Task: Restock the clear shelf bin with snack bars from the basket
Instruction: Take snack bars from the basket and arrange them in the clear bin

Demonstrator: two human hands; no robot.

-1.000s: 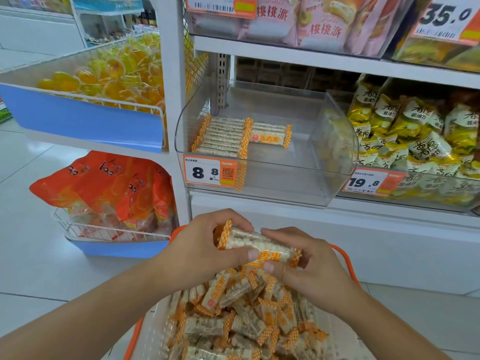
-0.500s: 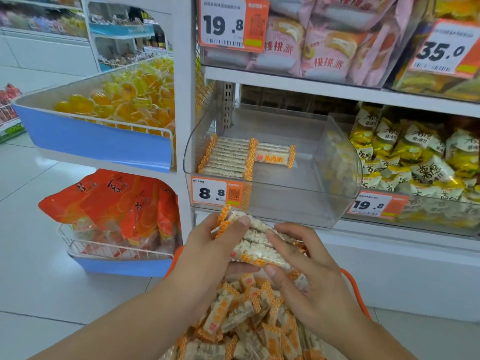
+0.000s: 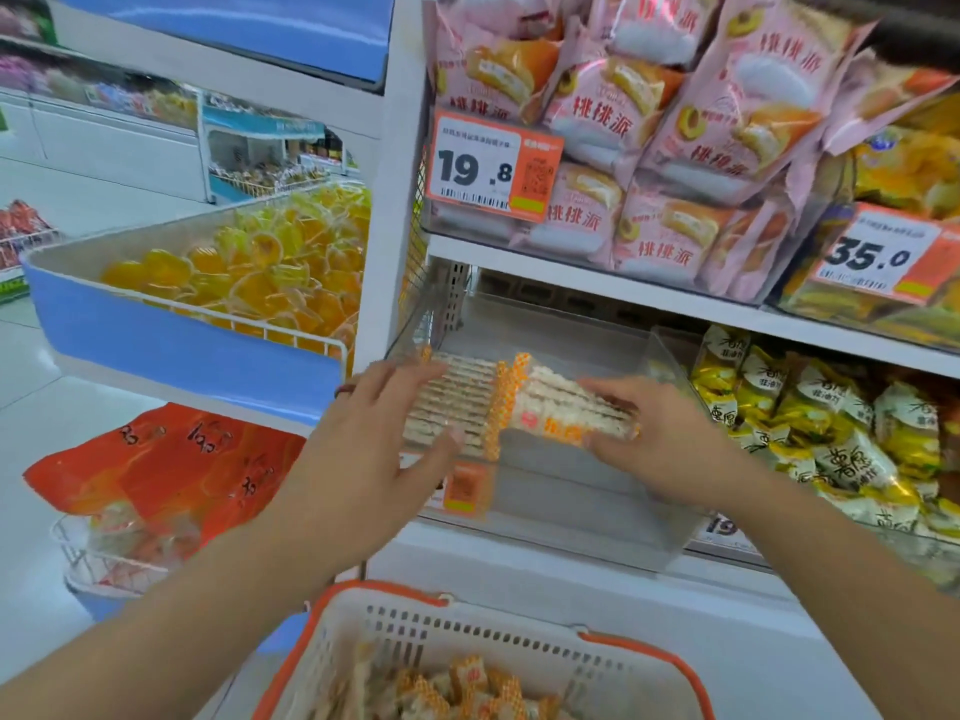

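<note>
Both hands (image 3: 514, 428) on snack bars (image 3: 566, 413) in clear bin (image 3: 670, 366)

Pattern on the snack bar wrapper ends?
Orange-and-white checks on the snack bars' crimped ends; head view.

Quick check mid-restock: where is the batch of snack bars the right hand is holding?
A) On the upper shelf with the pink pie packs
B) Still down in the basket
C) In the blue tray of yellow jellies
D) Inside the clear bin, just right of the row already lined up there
D: the right hand holds the batch of snack bars inside the clear bin, beside the lined-up row; the basket sits below.
</note>
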